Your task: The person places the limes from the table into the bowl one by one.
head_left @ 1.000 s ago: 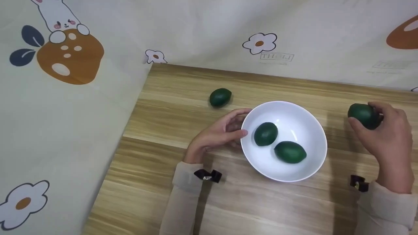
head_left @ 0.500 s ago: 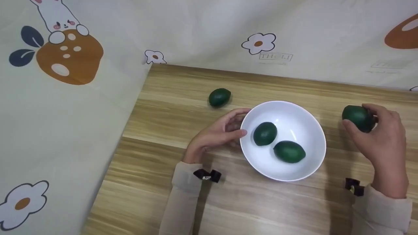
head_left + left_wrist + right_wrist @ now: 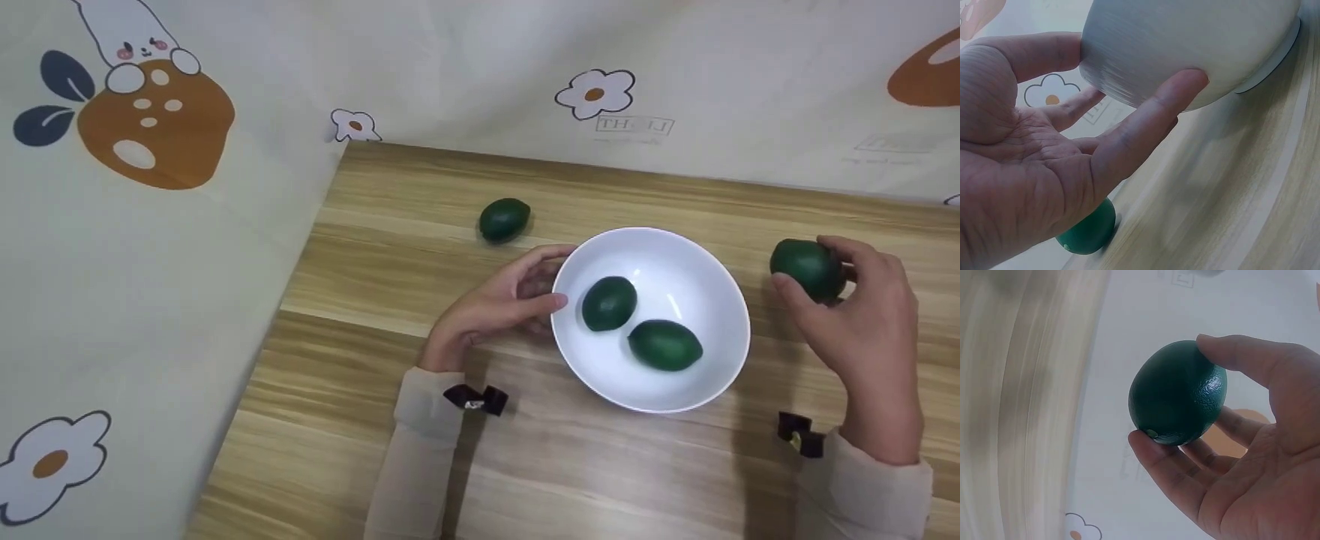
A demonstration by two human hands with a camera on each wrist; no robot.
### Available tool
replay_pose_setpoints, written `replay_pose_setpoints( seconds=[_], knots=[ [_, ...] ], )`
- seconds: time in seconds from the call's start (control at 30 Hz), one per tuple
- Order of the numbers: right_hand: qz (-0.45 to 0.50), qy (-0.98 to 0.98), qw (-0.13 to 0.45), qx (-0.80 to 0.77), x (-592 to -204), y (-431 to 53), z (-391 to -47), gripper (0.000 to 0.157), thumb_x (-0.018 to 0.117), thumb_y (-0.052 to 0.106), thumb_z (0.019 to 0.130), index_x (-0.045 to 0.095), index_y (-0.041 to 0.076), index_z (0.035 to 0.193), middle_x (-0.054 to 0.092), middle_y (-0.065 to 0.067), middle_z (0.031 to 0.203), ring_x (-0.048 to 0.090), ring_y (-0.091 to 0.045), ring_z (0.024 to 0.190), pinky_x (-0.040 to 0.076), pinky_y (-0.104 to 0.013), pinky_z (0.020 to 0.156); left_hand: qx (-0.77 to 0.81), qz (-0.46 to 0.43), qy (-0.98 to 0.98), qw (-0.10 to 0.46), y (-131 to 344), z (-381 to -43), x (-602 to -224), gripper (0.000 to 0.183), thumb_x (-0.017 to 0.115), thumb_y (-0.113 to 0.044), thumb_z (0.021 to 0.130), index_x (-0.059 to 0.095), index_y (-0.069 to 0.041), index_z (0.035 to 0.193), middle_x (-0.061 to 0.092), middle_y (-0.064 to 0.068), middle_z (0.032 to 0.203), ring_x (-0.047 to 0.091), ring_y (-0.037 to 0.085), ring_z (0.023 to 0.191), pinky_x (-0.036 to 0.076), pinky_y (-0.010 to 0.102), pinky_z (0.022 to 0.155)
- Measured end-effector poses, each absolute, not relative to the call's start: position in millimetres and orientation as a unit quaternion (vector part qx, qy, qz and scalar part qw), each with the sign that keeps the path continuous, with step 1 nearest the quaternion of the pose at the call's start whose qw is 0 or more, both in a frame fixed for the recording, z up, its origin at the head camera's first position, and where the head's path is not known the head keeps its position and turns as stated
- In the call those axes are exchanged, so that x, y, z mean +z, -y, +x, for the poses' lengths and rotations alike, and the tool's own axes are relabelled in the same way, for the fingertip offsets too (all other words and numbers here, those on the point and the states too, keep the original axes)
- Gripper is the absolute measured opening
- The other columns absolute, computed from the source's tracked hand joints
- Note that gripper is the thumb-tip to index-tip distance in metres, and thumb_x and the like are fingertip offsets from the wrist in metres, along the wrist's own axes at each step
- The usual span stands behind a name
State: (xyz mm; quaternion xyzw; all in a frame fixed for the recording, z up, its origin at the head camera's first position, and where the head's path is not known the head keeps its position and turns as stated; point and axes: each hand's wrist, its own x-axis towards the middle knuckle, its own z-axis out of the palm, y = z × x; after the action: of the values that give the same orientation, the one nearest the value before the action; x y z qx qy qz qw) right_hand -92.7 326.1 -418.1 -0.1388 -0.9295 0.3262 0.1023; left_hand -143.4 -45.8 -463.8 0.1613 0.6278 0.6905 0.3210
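My left hand (image 3: 495,307) steadies a white bowl (image 3: 701,292) at its left side, thumb at the rim and fingers along the outer wall. In the left wrist view the fingertips lie against the bowl's wall (image 3: 1185,45). Inside the bowl are two dark green limes, one at the left (image 3: 609,304) and one lower down (image 3: 665,346). To the right of the bowl, my right hand (image 3: 862,322) grips another lime (image 3: 802,264) between thumb and fingers. The right wrist view shows this lime (image 3: 1174,394) held above the table.
One more lime (image 3: 505,220) lies on the wooden table (image 3: 390,247), behind my left hand. A pale cloth (image 3: 465,67) printed with flowers and a rabbit hangs behind the table and covers the left side. Dark straps (image 3: 476,400) sit at both wrists.
My right hand has moved left toward the bowl, carrying the lime. The left hand, the bowl and the other limes have stayed in place.
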Motion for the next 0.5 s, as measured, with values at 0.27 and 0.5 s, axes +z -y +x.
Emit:
replay_pose_setpoints(
  seconds=[0.27,0.5],
  knots=[
    [-0.13,0.923,0.111,0.344,-416.4,-319.2,-90.0,0.061,0.081,0.015,0.09,0.06,0.001,0.145,0.058,-0.027,0.136,0.056,-0.04,0.123,0.031,-0.004,0.076,0.685,0.167,-0.636,0.314,45.8,-144.1,-464.3,0.064,0.067,-0.007,0.102,0.041,-0.013,0.16,0.053,0.017,0.158,0.056,0.032,0.144,0.062,0.04,0.097],
    [-0.126,0.918,0.12,0.356,-416.3,-318.2,-89.7,0.061,0.082,0.015,0.089,0.062,0.003,0.144,0.059,-0.021,0.136,0.057,-0.036,0.12,0.033,0.004,0.074,0.689,0.17,-0.631,0.312,45.1,-143.9,-464.9,0.063,0.067,-0.006,0.102,0.041,-0.012,0.16,0.052,0.017,0.159,0.055,0.032,0.145,0.058,0.038,0.104]
  ],
)
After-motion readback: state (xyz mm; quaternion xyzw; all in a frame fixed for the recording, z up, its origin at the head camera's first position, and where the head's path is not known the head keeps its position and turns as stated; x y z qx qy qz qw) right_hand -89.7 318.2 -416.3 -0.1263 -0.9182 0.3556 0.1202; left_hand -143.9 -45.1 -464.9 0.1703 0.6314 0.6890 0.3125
